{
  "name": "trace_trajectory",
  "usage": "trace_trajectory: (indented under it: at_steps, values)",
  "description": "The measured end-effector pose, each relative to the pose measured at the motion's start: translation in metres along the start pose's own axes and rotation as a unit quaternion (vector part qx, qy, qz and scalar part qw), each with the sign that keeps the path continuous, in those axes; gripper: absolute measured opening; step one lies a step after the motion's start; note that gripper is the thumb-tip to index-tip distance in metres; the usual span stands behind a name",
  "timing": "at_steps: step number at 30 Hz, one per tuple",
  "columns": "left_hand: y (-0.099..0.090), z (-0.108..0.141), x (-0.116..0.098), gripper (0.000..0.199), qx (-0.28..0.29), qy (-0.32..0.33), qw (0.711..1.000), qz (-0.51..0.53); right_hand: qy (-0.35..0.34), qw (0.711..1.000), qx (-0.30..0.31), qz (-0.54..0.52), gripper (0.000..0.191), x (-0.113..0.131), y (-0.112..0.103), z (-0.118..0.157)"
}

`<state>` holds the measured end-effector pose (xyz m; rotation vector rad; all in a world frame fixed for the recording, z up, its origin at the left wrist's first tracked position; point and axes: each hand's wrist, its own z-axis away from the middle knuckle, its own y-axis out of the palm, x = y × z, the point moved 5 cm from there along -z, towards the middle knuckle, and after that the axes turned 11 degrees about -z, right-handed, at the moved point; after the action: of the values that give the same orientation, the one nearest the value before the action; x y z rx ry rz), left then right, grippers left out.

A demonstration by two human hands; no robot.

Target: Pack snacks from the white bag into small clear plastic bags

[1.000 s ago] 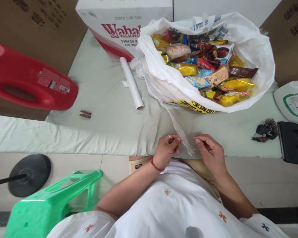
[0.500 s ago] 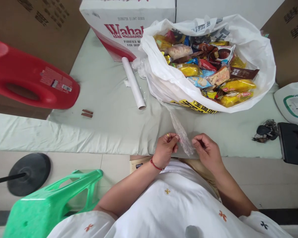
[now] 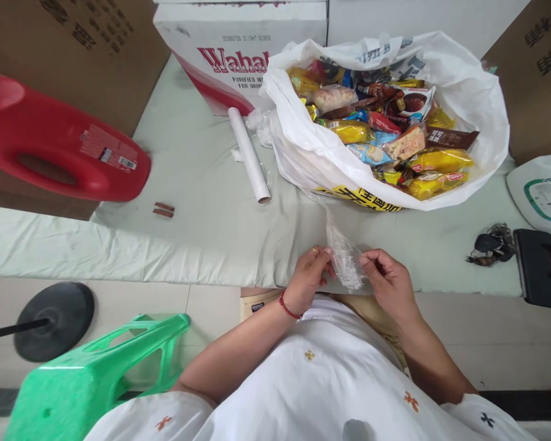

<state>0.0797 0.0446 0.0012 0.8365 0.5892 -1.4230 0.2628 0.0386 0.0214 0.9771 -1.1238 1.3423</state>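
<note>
A crumpled clear plastic bag is stretched between my two hands at the table's front edge. Its thin upper end runs up toward the big white carrier bag. My left hand, with a ring and a red bracelet, pinches the left side of the clear plastic. On the other side my right hand grips its edge between thumb and forefinger. Just beyond my hands, the carrier bag stands wide at the mouth, filled with packaged snacks in yellow, red, brown and blue wrappers.
A white cardboard roll lies left of the carrier bag, before a Wahaha carton. Farther left are a red jug and brown strips. Keys and a phone lie right. A green stool stands below.
My right hand has taken hold of the clear plastic's right edge, which it was only near before. The plastic is spread wider between my hands.
</note>
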Motion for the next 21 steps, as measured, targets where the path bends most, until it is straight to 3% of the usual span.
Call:
trace_trajectory:
  at_steps: [4, 7, 12, 14, 18, 21]
  values:
    - [0.004, -0.008, -0.013, 0.060, -0.025, 0.016, 0.999, -0.012, -0.086, 0.993, 0.047, 0.067, 0.026, 0.021, 0.009, 0.009]
    - [0.007, -0.015, -0.023, 0.058, -0.042, 0.044, 0.998, -0.004, -0.117, 0.988, 0.052, 0.085, 0.023, 0.022, 0.009, 0.015]
    - [0.014, -0.017, -0.017, 0.060, -0.041, 0.074, 0.996, 0.031, 0.001, 1.000, 0.000, 0.019, 0.033, -0.009, -0.006, 0.018]
    - [0.014, -0.016, -0.011, 0.061, -0.051, 0.092, 0.994, 0.007, 0.005, 1.000, -0.014, 0.027, 0.034, -0.012, -0.011, 0.018]
    - [0.011, -0.007, -0.013, 0.062, -0.101, 0.166, 0.976, -0.103, -0.160, 0.975, -0.076, 0.134, 0.026, 0.020, -0.013, 0.017]
    - [0.014, 0.002, -0.022, 0.061, -0.104, 0.201, 0.962, -0.156, -0.210, 0.963, -0.033, 0.165, 0.025, 0.037, 0.007, 0.007]
